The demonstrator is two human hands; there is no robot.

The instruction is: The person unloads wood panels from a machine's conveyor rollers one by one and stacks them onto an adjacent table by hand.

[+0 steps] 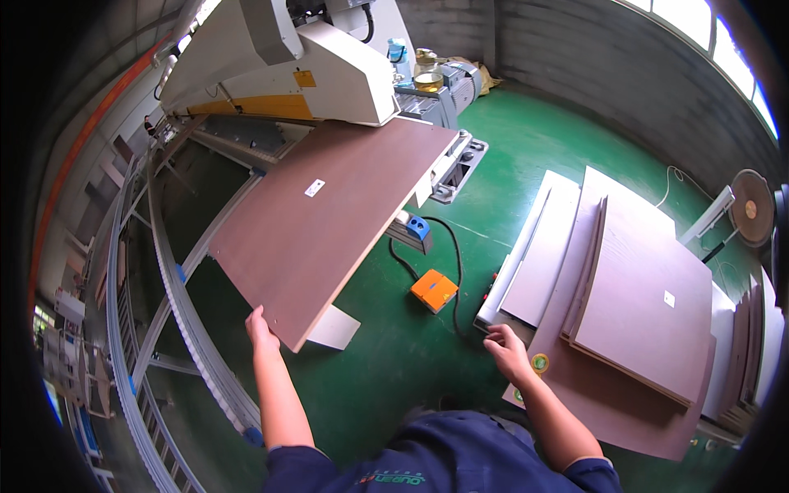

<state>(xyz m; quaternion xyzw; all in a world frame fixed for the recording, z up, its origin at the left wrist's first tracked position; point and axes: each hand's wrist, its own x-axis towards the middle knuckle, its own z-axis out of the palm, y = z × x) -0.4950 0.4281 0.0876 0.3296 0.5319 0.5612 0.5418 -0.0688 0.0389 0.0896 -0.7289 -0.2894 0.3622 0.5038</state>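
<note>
A large brown board [320,214] with a small white label lies on the machine's support, its far end under the white machine head. My left hand [260,329] grips the near edge of this board, close to its near corner. My right hand [508,352] hangs over the near left side of the stacked boards, its fingers loosely bent and slightly apart. Nothing shows in it. Beside that hand a round yellow-green sticker [539,363] sits on a lower board of the stack. The topmost stacked board [649,304] is brown and carries a white label.
An orange foot-pedal box [434,291] with a black cable lies on the green floor between board and stack. At left runs a long metal conveyor rail [193,320]. The white-and-yellow machine [329,74] stands ahead. More boards [744,353] lean at far right, near a round fan [751,207].
</note>
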